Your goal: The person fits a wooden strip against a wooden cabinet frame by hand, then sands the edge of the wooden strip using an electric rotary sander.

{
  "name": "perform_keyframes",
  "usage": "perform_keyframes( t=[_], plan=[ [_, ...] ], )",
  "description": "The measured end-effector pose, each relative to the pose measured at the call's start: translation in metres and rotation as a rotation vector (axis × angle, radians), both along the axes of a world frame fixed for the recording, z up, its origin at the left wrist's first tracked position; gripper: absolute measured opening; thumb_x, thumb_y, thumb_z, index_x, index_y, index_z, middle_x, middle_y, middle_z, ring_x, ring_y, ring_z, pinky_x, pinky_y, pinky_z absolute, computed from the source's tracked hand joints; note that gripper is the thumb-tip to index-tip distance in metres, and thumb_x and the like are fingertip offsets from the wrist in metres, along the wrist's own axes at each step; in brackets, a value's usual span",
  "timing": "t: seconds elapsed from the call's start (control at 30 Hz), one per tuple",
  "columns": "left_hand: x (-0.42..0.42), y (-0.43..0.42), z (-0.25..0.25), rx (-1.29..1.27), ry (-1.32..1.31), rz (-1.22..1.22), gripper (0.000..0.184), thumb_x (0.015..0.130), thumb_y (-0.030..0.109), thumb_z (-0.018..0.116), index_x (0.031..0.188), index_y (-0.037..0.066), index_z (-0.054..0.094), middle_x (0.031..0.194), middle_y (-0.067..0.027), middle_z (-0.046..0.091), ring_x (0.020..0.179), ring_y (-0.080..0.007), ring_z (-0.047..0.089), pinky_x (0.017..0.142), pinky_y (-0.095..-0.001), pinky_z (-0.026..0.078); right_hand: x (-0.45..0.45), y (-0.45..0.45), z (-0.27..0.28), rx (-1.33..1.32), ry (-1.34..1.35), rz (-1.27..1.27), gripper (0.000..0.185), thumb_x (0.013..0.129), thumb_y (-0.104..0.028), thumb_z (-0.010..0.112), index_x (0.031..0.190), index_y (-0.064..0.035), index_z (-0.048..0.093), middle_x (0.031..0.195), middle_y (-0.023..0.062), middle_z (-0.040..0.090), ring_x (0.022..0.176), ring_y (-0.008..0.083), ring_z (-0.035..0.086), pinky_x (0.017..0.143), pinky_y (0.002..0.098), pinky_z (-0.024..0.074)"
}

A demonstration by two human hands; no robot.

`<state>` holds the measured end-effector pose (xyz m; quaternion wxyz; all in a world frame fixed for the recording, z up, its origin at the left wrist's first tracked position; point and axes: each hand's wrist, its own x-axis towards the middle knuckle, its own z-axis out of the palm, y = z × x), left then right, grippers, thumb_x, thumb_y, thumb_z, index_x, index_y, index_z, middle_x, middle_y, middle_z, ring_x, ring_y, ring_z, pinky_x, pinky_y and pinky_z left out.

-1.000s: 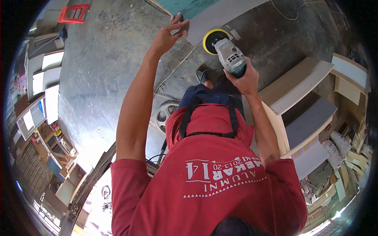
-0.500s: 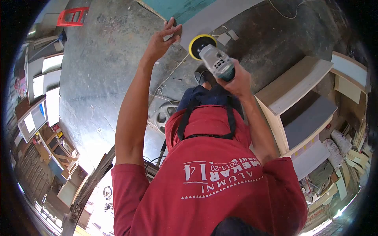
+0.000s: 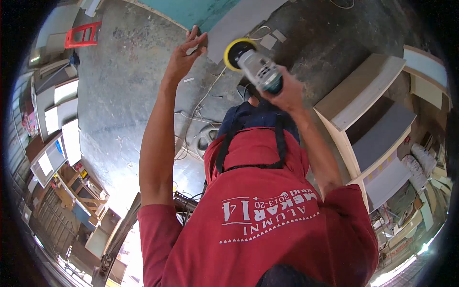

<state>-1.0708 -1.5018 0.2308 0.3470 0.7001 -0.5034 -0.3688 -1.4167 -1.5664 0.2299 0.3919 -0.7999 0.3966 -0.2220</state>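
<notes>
My right hand (image 3: 289, 93) is wrapped round the body of a power sander (image 3: 259, 69), a grey and dark green tool with a yellow-rimmed round pad (image 3: 234, 54). The pad is at the near edge of a grey-and-teal board (image 3: 244, 24); I cannot tell whether it touches. My left hand (image 3: 184, 55) is open, its fingers apart, beside the board's near left corner. Whether those fingertips rest on the board is unclear.
A wooden cabinet (image 3: 361, 95) with open compartments stands at the right. Cables (image 3: 210, 88) run over the concrete floor (image 3: 119, 95) near a grey wheel-like disc (image 3: 205, 138). A red plastic stool (image 3: 82, 35) is at the far left, and small pale pieces (image 3: 268, 42) lie beyond the sander.
The whole view has shifted slightly, with the stool lower and the cabinet further right. The sander and my left hand appear a little further left. My right hand keeps its grip.
</notes>
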Motion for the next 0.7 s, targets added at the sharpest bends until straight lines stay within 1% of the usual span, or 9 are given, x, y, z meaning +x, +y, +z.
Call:
perform_keyframes(
  t=[0.07,0.2,0.27,0.3,0.37,0.4,0.47,0.57,0.7],
  plan=[
    [0.002,0.001,-0.005,-0.025,0.090,0.024,0.047,0.096,0.017,0.072,0.141,0.024,0.063,0.165,-0.0086,0.033,0.156,-0.0261,0.020,0.123,-0.0395,0.024,0.003,0.021,-0.006,0.030,0.013,0.056,0.069,0.066,-0.035,0.089,0.124,-0.0110,0.061,0.107,0.0172,0.071,0.099,0.0384,0.070,0.081,0.0450,0.0572],
    [0.007,-0.002,0.004,-0.011,0.078,-0.005,0.047,0.095,0.018,0.072,0.141,0.024,0.064,0.165,-0.0085,0.034,0.156,-0.0257,0.021,0.122,-0.0377,0.026,0.012,0.052,0.002,0.055,0.004,0.219,0.068,0.065,-0.033,0.087,0.123,-0.0091,0.062,0.109,0.0159,0.070,0.099,0.0382,0.069,0.083,0.0454,0.0568],
    [0.011,-0.006,0.019,0.097,-0.099,-0.025,0.051,0.090,0.019,0.077,0.140,0.019,0.065,0.162,-0.0102,0.040,0.154,-0.0294,0.029,0.120,-0.0379,0.031,0.009,0.059,0.003,0.076,-0.012,0.291,0.065,0.066,-0.032,0.086,0.122,-0.0092,0.062,0.106,0.0157,0.070,0.098,0.0383,0.069,0.083,0.0457,0.0569],
    [0.006,-0.010,0.028,0.097,-0.103,-0.045,0.051,0.090,0.019,0.077,0.140,0.019,0.065,0.162,-0.0102,0.040,0.154,-0.0294,0.029,0.120,-0.0379,0.031,0.007,0.060,0.003,0.077,-0.016,0.270,0.065,0.066,-0.032,0.086,0.122,-0.0092,0.062,0.106,0.0157,0.070,0.098,0.0383,0.069,0.083,0.0457,0.0569],
    [-0.013,-0.010,0.042,-0.097,-0.493,-0.144,0.057,0.089,0.018,0.077,0.143,0.017,0.061,0.162,-0.0085,0.040,0.150,-0.0278,0.038,0.118,-0.0405,0.037,-0.003,0.063,0.000,0.084,0.090,0.293,0.066,0.066,-0.033,0.086,0.122,-0.0092,0.061,0.107,0.0155,0.070,0.098,0.0379,0.069,0.084,0.0459,0.0566],
    [-0.027,-0.010,0.044,-0.099,-0.494,-0.160,0.057,0.089,0.018,0.077,0.143,0.017,0.061,0.162,-0.0085,0.040,0.150,-0.0278,0.038,0.118,-0.0405,0.037,-0.008,0.063,-0.001,0.086,0.088,0.278,0.066,0.066,-0.033,0.086,0.122,-0.0092,0.061,0.107,0.0155,0.070,0.098,0.0379,0.069,0.084,0.0459,0.0566],
    [-0.054,-0.010,0.042,-0.147,-0.642,-0.270,0.055,0.087,0.018,0.077,0.140,0.016,0.063,0.159,-0.0091,0.045,0.144,-0.0301,0.046,0.116,-0.0423,0.041,-0.022,0.061,-0.006,0.113,0.144,0.247,0.069,0.066,-0.035,0.086,0.124,-0.0092,0.060,0.108,0.0152,0.069,0.099,0.0371,0.069,0.084,0.0459,0.0563],
    [-0.056,-0.011,0.027,-0.133,-0.741,-0.284,0.052,0.088,0.019,0.075,0.139,0.015,0.064,0.157,-0.0080,0.047,0.143,-0.0295,0.047,0.114,-0.0428,0.044,-0.046,0.059,-0.010,0.079,0.213,0.186,0.073,0.067,-0.038,0.086,0.129,-0.0100,0.058,0.112,0.0149,0.069,0.101,0.0362,0.069,0.084,0.0455,0.0563],
    [-0.056,-0.014,0.027,-0.117,-0.765,-0.276,0.051,0.088,0.018,0.075,0.137,0.015,0.065,0.155,-0.0070,0.050,0.144,-0.0295,0.046,0.113,-0.0418,0.044,-0.067,0.057,-0.016,0.079,0.220,0.102,0.076,0.068,-0.040,0.085,0.131,-0.0111,0.056,0.112,0.0154,0.070,0.101,0.0370,0.069,0.084,0.0459,0.0563]
  ],
)
